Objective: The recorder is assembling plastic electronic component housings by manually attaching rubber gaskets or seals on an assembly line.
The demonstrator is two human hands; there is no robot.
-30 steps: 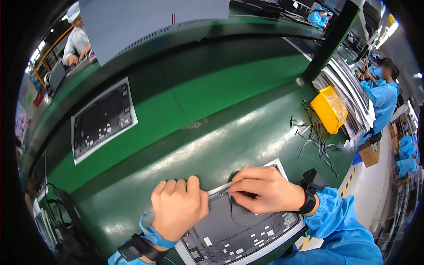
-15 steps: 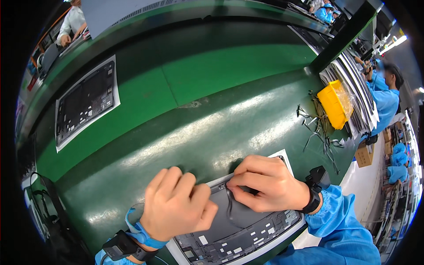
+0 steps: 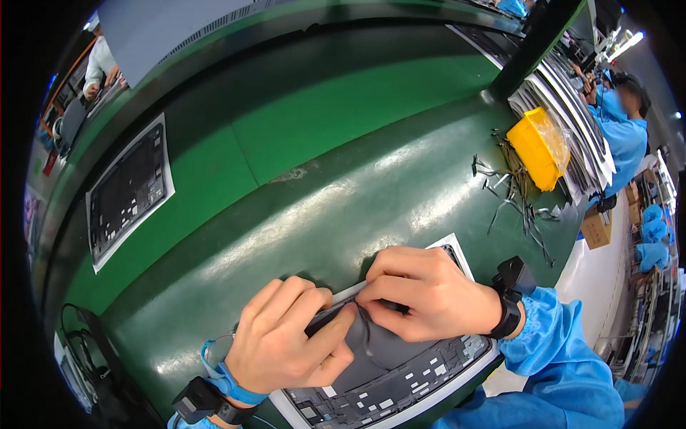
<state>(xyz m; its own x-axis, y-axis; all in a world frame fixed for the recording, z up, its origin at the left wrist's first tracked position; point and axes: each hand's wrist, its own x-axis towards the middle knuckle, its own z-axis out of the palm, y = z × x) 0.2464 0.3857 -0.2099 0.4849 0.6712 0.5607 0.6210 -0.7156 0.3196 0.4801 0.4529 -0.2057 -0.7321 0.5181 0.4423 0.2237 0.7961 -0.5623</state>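
Observation:
A dark tablet-like casing (image 3: pixel 421 382) lies in front of me, with small white patches along its near side and a white sheet (image 3: pixel 463 261) under it. My right hand (image 3: pixel 429 297) pinches the upper end of a thin black cable (image 3: pixel 368 336) near the casing's far edge. The rest of the cable hangs in a curve over the smooth middle. Beside it, my left hand (image 3: pixel 293 336) has its index fingertip at the cable's upper end, thumb apart and other fingers curled. The fingertips hide the exact contact there.
A second casing (image 3: pixel 128 196) lies on white paper at the far left. At the right, a yellow bin (image 3: pixel 536 150) stands by stacked sheets (image 3: pixel 572 121) and loose dark cables (image 3: pixel 525 207). A dark post (image 3: pixel 536 50) rises behind. A person in blue (image 3: pixel 618 139) sits beyond.
My left hand has moved in toward the right one, its index finger reaching out to the cable's end. The right hand keeps its pinch and has shifted slightly left.

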